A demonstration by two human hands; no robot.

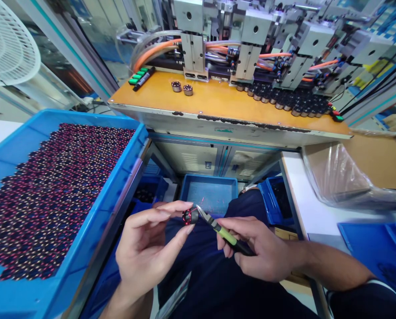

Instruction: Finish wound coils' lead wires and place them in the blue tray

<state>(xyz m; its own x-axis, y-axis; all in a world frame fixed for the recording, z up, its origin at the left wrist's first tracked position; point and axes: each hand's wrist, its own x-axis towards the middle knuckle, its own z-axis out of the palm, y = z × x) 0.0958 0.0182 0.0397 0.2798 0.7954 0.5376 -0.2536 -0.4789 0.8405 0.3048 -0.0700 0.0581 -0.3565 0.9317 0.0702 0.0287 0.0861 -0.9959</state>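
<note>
The left hand (147,252) pinches a small wound coil (189,216) at its fingertips, above the lap (201,279), leaving its face clear. The right hand (260,252) clenches the cutters (219,229), tips meeting the wound coil.

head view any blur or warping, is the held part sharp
Head view: even light; wide-angle warp bends the orange bench edge; coil in left hand and cutters in right hand are sharp; glare on the plastic bag.
</note>
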